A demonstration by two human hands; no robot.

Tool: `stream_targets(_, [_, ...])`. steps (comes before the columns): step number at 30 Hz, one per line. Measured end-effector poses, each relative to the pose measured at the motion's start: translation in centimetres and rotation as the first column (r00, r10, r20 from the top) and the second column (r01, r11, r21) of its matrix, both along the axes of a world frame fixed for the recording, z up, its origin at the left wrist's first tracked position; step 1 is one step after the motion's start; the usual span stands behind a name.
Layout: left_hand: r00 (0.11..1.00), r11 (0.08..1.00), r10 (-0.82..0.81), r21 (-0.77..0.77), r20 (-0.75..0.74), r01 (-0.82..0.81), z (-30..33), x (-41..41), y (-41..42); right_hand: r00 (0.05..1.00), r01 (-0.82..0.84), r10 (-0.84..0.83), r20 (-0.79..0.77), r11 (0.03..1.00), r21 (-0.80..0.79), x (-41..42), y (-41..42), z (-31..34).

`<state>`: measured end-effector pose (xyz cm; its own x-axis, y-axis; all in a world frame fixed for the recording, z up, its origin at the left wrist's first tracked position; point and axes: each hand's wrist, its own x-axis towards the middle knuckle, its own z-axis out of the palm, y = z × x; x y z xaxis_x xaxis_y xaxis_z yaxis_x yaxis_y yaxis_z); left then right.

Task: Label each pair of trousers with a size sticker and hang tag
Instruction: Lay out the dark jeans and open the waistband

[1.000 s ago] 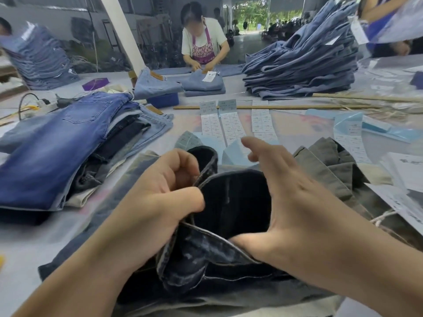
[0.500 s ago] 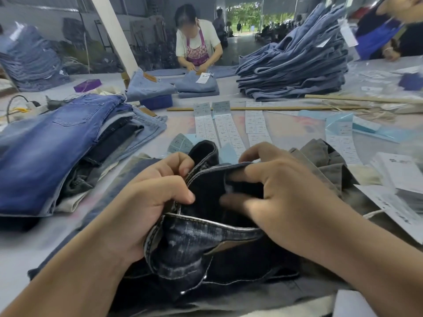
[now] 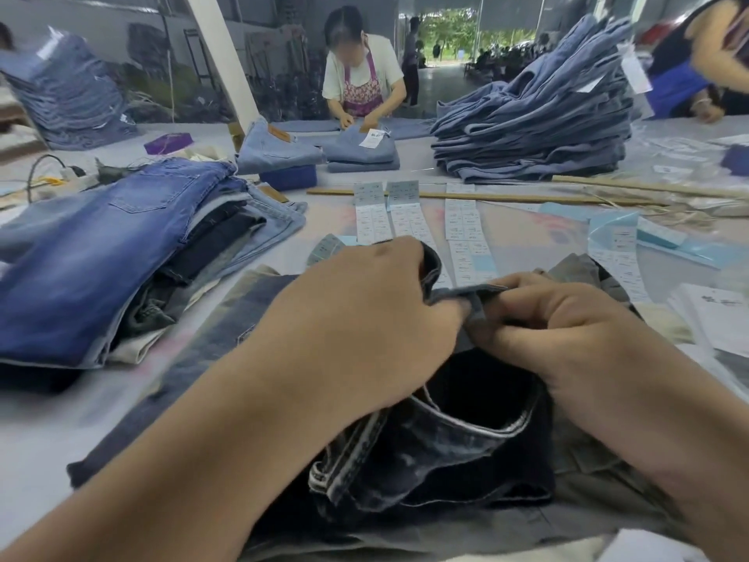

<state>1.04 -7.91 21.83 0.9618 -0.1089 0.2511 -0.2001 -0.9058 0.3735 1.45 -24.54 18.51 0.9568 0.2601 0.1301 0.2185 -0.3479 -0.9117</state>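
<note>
Dark denim jeans [image 3: 446, 452] lie at the bench's near edge; your left hand [image 3: 364, 318] and right hand [image 3: 567, 330] pinch the waistband [image 3: 466, 294]. Loosen either pinch and it flops shut, hiding the label spot.

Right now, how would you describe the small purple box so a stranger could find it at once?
Start at the white slanted post rising from the far side of the table. Left of its base, beyond the folded blue jeans pile, sits the purple box. It is the only purple thing among blue denim and pale paper.
</note>
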Motion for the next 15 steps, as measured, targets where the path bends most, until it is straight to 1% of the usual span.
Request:
stream_targets(3, [0.999, 1.000, 0.020, -0.019, -0.032, -0.020, 0.1, 1.0, -0.5, 1.000, 0.012, -0.012, -0.023, 1.000, -0.029, 0.1, -0.3, 0.1])
stream_targets(7, [0.997, 0.998, 0.039, -0.044, -0.062, -0.042, 0.0, 1.5, -0.6, 0.999, 0.011, -0.015, -0.028, 0.989, -0.146, 0.2, -0.5, 0.2])
stream_targets(10, [0.997, 0.995, 0.032, -0.091, -0.068, -0.038, -0.1, 1.5, -0.5, 0.999, -0.003, -0.007, -0.049, 0.979, -0.202, -0.1, -0.4, 0.4])
stream_targets(15, [0.996, 0.990, 0.022, -0.138, -0.088, -0.034, 0.0, 1.5, -0.2, 0.996, 0.079, -0.059, 0.070, 0.941, -0.329, -0.6, -0.3, 0.0])
